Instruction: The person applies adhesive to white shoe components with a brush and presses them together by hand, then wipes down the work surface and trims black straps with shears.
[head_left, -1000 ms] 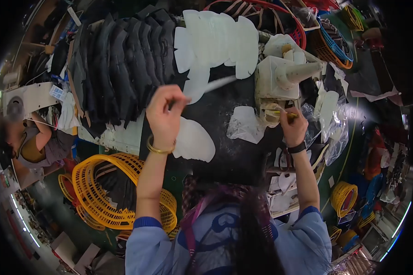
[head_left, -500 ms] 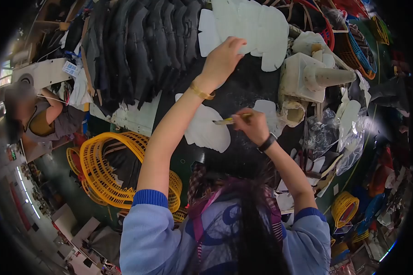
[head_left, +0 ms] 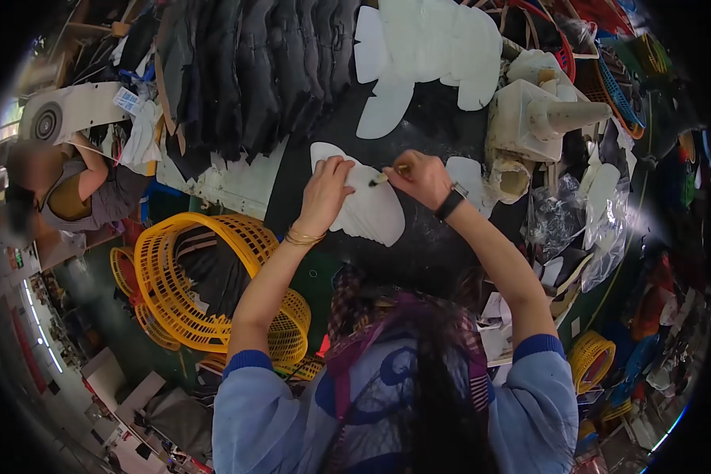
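A stack of white pieces [head_left: 371, 209] lies fanned on the black work surface [head_left: 442, 253]. My left hand [head_left: 326, 193] rests on its left side, fingers spread over the top piece. In my right hand [head_left: 423, 178] a small brush [head_left: 381, 179] is pinched, its dark tip over the stack's upper right part. More white pieces [head_left: 438, 47] overlap at the back, one [head_left: 385, 107] jutting toward me. To their left hangs a row of black pieces [head_left: 265, 75]. An open-mouthed pot [head_left: 509, 178] stands right of my right hand, below a pale container with a cone-shaped spout [head_left: 565, 118].
Yellow plastic baskets [head_left: 189, 292] holding dark pieces stand at the lower left. Another person [head_left: 91, 189] sits at the far left near a white machine [head_left: 55, 118]. Clear plastic bags [head_left: 561, 213] lie at the right, with a small yellow basket [head_left: 591, 362] lower down.
My left hand has come back from the rear white pieces onto the near stack; one piece now juts out at the back. The brush went from the pot to the stack, then slightly upward.
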`<action>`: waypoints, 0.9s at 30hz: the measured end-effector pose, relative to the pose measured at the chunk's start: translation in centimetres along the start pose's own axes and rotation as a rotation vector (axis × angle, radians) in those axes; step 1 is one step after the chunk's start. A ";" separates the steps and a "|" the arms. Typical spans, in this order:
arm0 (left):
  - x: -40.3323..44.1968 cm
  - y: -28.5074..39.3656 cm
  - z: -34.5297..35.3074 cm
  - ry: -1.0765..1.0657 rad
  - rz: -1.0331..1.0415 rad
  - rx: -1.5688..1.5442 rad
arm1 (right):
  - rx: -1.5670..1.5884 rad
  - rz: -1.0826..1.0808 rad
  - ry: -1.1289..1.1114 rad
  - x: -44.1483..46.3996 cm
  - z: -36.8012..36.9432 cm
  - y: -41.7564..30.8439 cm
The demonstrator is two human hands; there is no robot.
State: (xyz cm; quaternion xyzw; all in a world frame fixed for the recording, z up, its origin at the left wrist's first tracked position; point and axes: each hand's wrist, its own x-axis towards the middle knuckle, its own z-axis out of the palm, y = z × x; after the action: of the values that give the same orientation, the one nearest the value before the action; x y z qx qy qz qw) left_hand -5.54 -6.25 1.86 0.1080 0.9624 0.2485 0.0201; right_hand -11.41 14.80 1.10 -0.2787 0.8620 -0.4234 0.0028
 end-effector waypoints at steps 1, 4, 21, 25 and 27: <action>0.3 0.1 -0.1 0.006 0.017 0.032 | 0.049 -0.023 0.015 1.2 0.7 0.4; 0.8 -0.1 -0.5 -0.055 -0.011 -0.001 | 0.116 -0.008 0.049 1.3 -0.4 -0.1; -1.2 7.8 -2.0 0.159 0.635 -0.313 | -0.063 0.764 0.407 -7.6 -14.0 0.0; -3.6 5.6 4.8 0.006 0.810 -0.218 | 0.120 0.676 0.152 -6.3 -8.2 1.4; -3.9 5.2 5.6 0.000 0.763 -0.198 | 0.198 0.515 0.300 -4.6 -6.0 2.3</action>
State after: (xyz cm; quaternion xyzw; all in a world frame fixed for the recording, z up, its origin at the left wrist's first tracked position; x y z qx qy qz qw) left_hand -0.15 0.04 -0.61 0.4557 0.8244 0.3297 -0.0635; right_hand -10.06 22.54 2.15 0.0158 0.8497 -0.5270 0.0099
